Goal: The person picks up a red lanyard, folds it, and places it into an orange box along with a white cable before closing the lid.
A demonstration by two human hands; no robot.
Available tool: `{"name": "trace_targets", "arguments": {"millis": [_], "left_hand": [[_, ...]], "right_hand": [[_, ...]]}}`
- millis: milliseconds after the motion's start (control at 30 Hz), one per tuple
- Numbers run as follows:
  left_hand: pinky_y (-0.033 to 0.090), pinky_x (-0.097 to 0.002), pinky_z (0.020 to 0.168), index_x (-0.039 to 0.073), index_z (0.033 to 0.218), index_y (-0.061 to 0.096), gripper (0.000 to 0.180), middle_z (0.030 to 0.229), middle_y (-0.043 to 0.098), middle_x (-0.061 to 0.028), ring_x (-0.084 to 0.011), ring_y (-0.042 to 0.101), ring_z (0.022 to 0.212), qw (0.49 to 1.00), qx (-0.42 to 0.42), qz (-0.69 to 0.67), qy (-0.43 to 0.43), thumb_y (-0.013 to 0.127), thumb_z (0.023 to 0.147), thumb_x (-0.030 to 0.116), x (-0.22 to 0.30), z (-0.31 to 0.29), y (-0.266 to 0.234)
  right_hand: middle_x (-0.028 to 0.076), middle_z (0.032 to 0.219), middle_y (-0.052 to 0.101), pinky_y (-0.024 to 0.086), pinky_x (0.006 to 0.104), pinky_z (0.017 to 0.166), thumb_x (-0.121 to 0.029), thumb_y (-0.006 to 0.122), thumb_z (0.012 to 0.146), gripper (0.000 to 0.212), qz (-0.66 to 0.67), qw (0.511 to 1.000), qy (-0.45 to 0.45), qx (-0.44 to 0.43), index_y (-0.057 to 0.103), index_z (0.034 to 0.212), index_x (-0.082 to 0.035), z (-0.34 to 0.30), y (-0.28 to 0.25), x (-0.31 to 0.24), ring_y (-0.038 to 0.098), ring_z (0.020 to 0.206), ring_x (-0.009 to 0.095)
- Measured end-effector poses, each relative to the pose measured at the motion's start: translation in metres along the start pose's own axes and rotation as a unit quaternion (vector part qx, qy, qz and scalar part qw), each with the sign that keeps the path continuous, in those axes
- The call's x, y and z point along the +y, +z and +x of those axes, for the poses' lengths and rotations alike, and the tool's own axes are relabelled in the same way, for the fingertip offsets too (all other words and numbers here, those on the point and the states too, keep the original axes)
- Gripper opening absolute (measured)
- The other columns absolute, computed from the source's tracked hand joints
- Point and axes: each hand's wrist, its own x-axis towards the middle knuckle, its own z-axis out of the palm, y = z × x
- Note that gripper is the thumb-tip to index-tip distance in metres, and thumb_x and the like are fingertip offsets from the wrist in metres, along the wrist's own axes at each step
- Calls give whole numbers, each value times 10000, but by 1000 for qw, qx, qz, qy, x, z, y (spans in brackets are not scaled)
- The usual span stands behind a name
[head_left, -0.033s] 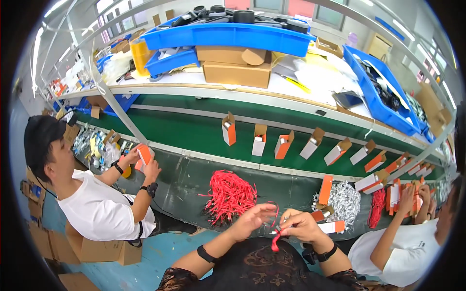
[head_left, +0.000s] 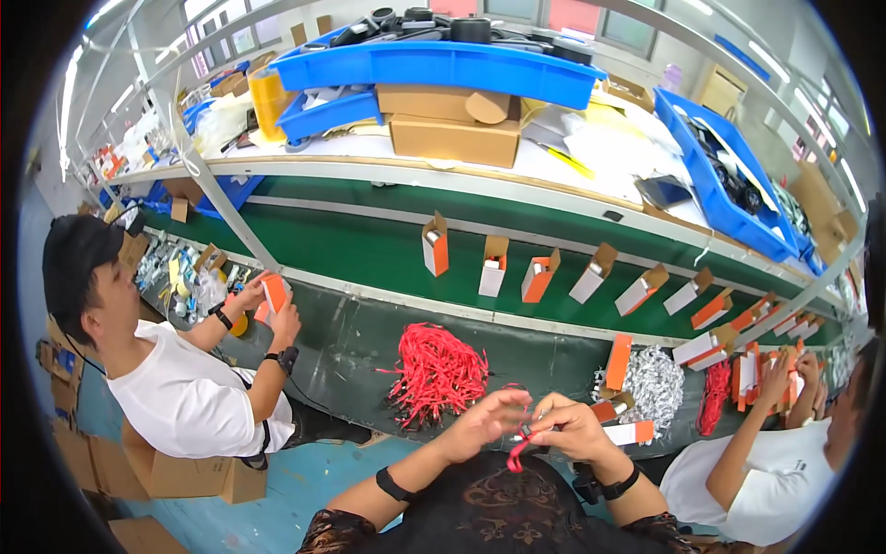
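Note:
My left hand and my right hand meet just above my lap, both pinching one red strap whose loose end hangs down between them. Right behind my hands a heap of red straps lies on the dark worktop. To the right of my right hand lie small orange-and-white boxes and a pile of silvery pieces.
A green conveyor belt carries a row of open orange-and-white cartons. Blue bins and brown cardboard boxes sit on the shelf above. A person in white sits at my left holding a carton; another person works at my right.

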Motion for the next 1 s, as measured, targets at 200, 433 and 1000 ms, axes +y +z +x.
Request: {"name": "trace_targets", "arguments": {"millis": [200,433,1000], "left_hand": [[493,-304,888,22,1425,378,447,1174,579,-79,-139,604,979,994,53,95,-32,519,1012,121,-5,-19,-9],[504,-258,737,2,1236,572,285,931,671,-29,-79,627,839,938,48,342,-37,551,1010,174,25,-33,-48],[496,-334,617,8,930,654,159,794,674,-87,-213,642,684,855,88,509,47,616,947,161,60,20,-41]], "right_hand": [[32,994,568,454,252,812,-60,805,782,142,-143,978,11,152,767,917,-40,27,25,0,549,943,139],[44,961,569,473,259,780,-33,750,838,69,139,959,116,221,729,897,-3,44,57,15,564,916,130],[83,1017,554,469,317,859,-112,782,809,125,-53,996,1,70,737,909,-51,62,35,8,579,990,199]]}}
